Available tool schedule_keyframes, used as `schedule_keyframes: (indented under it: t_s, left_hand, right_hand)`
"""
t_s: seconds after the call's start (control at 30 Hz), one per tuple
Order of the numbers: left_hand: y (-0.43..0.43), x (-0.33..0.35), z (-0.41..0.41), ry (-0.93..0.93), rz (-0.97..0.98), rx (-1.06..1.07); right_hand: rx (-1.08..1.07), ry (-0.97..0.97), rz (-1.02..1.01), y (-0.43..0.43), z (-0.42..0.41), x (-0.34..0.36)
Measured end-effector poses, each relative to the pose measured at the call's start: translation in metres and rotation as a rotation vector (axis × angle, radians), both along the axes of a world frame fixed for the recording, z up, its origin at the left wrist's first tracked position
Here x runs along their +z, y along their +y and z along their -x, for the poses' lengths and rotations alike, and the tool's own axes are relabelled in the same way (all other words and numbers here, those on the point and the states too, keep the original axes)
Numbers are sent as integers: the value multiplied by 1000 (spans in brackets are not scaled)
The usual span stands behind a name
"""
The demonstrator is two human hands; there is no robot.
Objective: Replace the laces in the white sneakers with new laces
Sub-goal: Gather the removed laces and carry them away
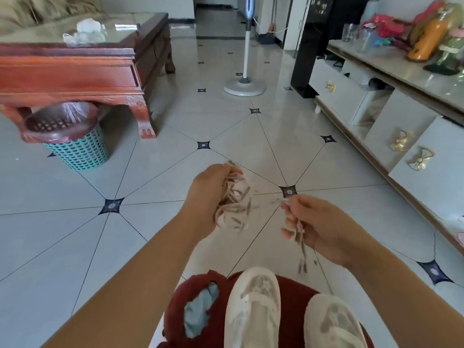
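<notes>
Two white sneakers (253, 307) (334, 322) stand side by side on a dark red stool (226, 297) at the bottom of the view, with no laces showing in them. My left hand (211, 189) grips a loose bundle of pale, dirty laces (236, 204) above the floor. To its right, my right hand (319, 227) pinches strands of the same laces (301, 244), whose ends dangle below my fingers. One blurred strand stretches between the two hands.
A red wooden table (75, 71) stands at the left, with a teal wastebasket (75, 146) lined with a bag under its edge. A white fan stand (244, 86) is ahead. A white cabinet (391, 114) runs along the right. The floor (125, 222) is tiled.
</notes>
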State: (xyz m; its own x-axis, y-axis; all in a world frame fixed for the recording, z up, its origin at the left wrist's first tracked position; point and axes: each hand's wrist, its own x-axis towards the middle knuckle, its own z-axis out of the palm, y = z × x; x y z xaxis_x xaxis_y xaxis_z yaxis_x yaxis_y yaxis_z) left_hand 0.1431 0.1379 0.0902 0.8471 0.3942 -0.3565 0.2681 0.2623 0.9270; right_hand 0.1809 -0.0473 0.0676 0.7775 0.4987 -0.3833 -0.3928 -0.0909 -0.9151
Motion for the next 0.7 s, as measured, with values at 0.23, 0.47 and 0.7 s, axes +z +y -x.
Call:
schedule_keyframes:
  t_s: [0.23, 0.47, 0.7]
  left_hand:
    - [16, 57, -19, -50, -467, -299]
    - [39, 160, -1, -16, -232, -79]
    - [54, 285, 34, -138, 323, 318]
  right_hand:
    - [-10, -140, -67, 72, -34, 89]
    - [5, 53, -77, 113, -24, 187]
    - [115, 19, 64, 151, 17, 284]
